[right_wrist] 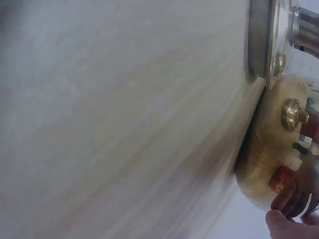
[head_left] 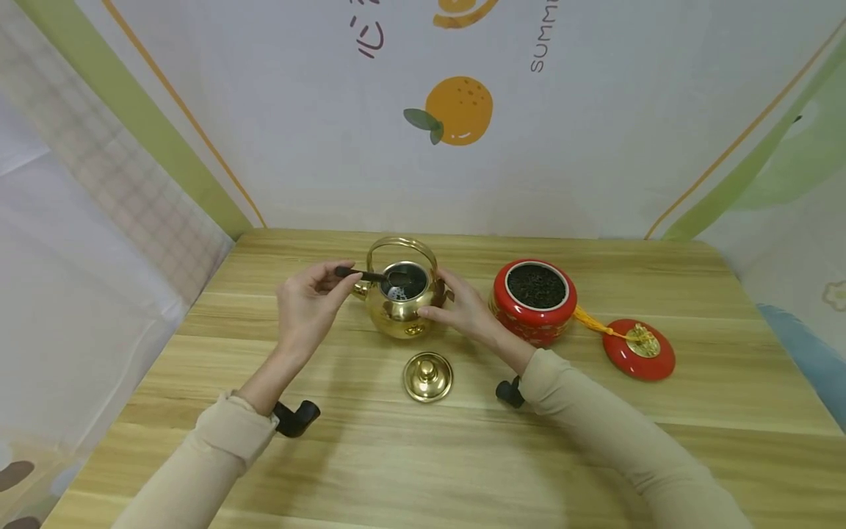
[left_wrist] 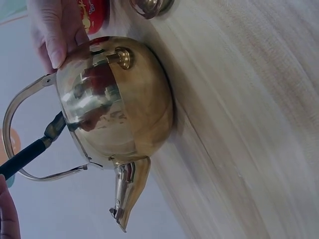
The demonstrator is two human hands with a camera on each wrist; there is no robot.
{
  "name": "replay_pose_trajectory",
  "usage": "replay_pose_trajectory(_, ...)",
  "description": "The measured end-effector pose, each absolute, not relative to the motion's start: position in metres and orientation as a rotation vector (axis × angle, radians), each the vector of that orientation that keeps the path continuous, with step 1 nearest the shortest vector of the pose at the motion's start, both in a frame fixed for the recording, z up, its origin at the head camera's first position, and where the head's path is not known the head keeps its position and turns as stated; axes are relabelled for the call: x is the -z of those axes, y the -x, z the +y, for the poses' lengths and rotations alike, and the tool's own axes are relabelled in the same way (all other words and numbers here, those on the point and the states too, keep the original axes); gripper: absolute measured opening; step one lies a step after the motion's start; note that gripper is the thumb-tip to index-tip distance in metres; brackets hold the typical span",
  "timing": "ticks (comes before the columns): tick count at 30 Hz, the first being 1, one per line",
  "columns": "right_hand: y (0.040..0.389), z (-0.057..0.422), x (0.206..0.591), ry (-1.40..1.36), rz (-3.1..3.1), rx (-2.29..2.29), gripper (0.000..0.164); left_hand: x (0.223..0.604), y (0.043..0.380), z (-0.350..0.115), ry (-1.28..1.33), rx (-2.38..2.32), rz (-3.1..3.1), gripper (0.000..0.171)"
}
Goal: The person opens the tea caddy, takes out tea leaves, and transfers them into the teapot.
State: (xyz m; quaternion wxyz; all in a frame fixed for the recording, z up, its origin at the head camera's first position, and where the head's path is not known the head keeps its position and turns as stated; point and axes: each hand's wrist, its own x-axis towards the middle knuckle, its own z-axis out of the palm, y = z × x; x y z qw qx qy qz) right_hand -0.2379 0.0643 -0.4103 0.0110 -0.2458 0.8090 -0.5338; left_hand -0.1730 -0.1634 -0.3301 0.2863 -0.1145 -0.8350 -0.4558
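A golden teapot (head_left: 390, 317) stands upright and lidless on the wooden table, its tall arched handle raised. My left hand (head_left: 305, 305) pinches the black handle of a small spoon (head_left: 360, 275) between thumb and fingers. The spoon reaches under the arched handle, its head at the teapot's mouth; in the left wrist view part of that head dips behind the rim. With thumb in front and fingers around the far side, my right hand (head_left: 468, 307) holds the teapot's right side. In the right wrist view its fingertips (right_wrist: 279, 224) touch the golden wall.
In front of the teapot lies its golden lid (head_left: 427, 378), knob up. To the right stands an uncapped red jar (head_left: 529, 320) full of dark tea leaves (head_left: 537, 285). A yellow cord (head_left: 593, 322) links it to a red lid (head_left: 628, 355). Printed cloth (head_left: 330, 176) hangs behind the table.
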Motion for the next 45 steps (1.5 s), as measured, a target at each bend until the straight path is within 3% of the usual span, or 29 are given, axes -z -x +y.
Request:
replay_pose_trajectory(8, 0.237, 0.064, 0.410, 0.763, 2.510, 1.666, 0.071, 0.331, 0.160, -0.180, 0.233, 1.457, -2.142, 0.017)
replay_pose_trajectory(18, 0.238, 0.065, 0.408, 0.753, 2.506, 1.657, 0.071, 0.327, 0.129, -0.236, -0.142, 1.814, -2.009, 0.011)
replay_pose_trajectory(26, 0.236, 0.066, 0.405, 0.738, 2.539, 1.642, 0.069, 0.367, 0.132, -0.294, -0.310, 1.886, -2.060, 0.016)
replay_pose_trajectory(32, 0.235, 0.063, 0.407, 0.754, 2.533, 1.642, 0.070, 0.371, 0.132, -0.284, -0.453, 1.711, -2.249, 0.018)
replay_pose_trajectory(39, 0.235, 0.063, 0.406, 0.758, 2.520, 1.649, 0.071, 0.370, 0.135, -0.269, -0.446, 1.499, -2.414, 0.029)
replay_pose_trajectory(45, 0.236, 0.064, 0.405, 0.746, 2.513, 1.649, 0.070, 0.376, 0.136, -0.267, -0.428, 1.269, -2.526, 0.026)
